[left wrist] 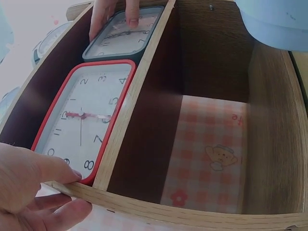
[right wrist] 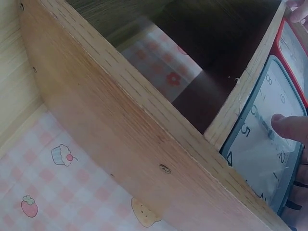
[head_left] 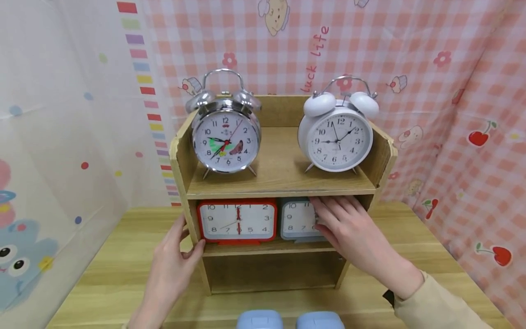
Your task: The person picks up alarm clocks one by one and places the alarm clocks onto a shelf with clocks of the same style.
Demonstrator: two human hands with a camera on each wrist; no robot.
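In the head view, a red rectangular clock (head_left: 255, 219) and a grey-blue rectangular clock (head_left: 297, 217) stand side by side on the middle level of a wooden shelf (head_left: 279, 171). My right hand (head_left: 355, 228) grips the grey-blue clock, covering its right part. The thumb lies across the clock's face, and the other fingers reach over its top. At the shelf's left side, my left hand (head_left: 170, 260) holds the side panel. Its thumb is at the front edge, right by the corner of the red clock (left wrist: 86, 91), with the fingers round the outside.
A silver twin-bell alarm clock (head_left: 227, 148) and a white one (head_left: 339, 141) stand on the top level. Two light blue objects (head_left: 260, 320) show at the table's near edge. Printed cloth (head_left: 263, 50) hangs behind and at both sides.
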